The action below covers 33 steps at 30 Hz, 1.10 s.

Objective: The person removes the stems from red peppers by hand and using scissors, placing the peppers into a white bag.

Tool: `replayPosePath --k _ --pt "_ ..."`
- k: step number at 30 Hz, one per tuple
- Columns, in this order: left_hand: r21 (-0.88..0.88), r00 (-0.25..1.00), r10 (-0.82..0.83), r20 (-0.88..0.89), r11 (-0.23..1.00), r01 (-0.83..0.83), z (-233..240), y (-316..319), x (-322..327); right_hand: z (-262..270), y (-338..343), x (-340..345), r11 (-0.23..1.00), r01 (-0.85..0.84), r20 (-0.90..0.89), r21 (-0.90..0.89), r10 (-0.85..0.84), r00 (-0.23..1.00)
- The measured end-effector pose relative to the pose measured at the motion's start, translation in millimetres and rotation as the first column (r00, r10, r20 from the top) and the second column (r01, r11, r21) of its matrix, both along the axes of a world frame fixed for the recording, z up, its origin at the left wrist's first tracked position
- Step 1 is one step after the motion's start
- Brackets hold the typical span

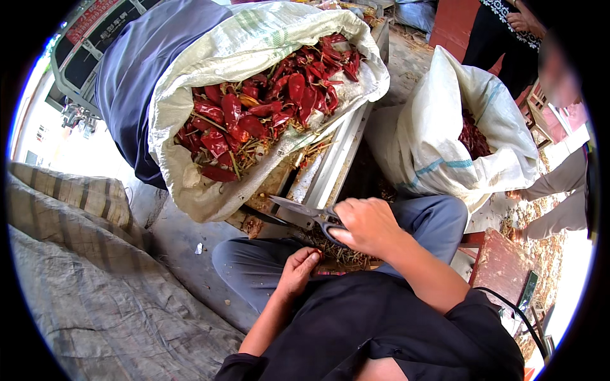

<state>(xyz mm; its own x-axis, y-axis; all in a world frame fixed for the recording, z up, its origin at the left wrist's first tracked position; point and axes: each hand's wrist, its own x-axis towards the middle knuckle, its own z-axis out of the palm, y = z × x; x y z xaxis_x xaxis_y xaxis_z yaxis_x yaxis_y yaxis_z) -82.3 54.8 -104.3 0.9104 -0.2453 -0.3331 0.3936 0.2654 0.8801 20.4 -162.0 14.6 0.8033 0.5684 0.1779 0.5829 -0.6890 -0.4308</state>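
My right hand [364, 224] grips the black handles of a pair of scissors [305, 209], whose blades point left toward the mouth of a white woven sack [167, 128]. That sack lies tipped with its mouth facing me, full of dried red chili peppers [243, 114] with stems and bits of straw. Above my lap, lower left of the scissors, my left hand [301, 269] is closed, thumb against the fingers. A small bit of red shows at its fingertips, perhaps a piece of chili; most of it is hidden.
A second white woven sack [429, 138] with chilies stands at the right, beside my knee. A metal-edged frame [333, 162] runs between the sacks. A grey tarpaulin [95, 295] covers the lower left. A reddish wooden stool [505, 257] stands right; other people are at the upper right.
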Motion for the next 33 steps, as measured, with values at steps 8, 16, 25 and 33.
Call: replayPosePath --k 8,16,25,33 --pt "-0.071 0.986 0.151 0.072 0.987 -0.146 18.9 9.5 -21.5 21.6 79.3 69.1 0.998 -0.051 0.308 0.022 0.042 0.951" --pt "0.075 0.871 0.291 0.396 0.935 -0.347 78.5 14.6 6.8 13.3 54.4 4.3 0.839 -0.068 -0.405 0.54 0.33 0.853" --pt "0.359 0.821 -0.045 0.569 0.912 -0.199 87.6 -5.3 38.5 21.7 -0.5 -7.7 0.842 -0.041 -0.102 0.538 0.114 0.988" --pt "0.605 0.571 -0.214 0.792 0.394 -0.691 149.2 98.9 98.4 86.2 -161.4 60.1 0.686 0.557 0.64 0.467 -0.697 0.322"
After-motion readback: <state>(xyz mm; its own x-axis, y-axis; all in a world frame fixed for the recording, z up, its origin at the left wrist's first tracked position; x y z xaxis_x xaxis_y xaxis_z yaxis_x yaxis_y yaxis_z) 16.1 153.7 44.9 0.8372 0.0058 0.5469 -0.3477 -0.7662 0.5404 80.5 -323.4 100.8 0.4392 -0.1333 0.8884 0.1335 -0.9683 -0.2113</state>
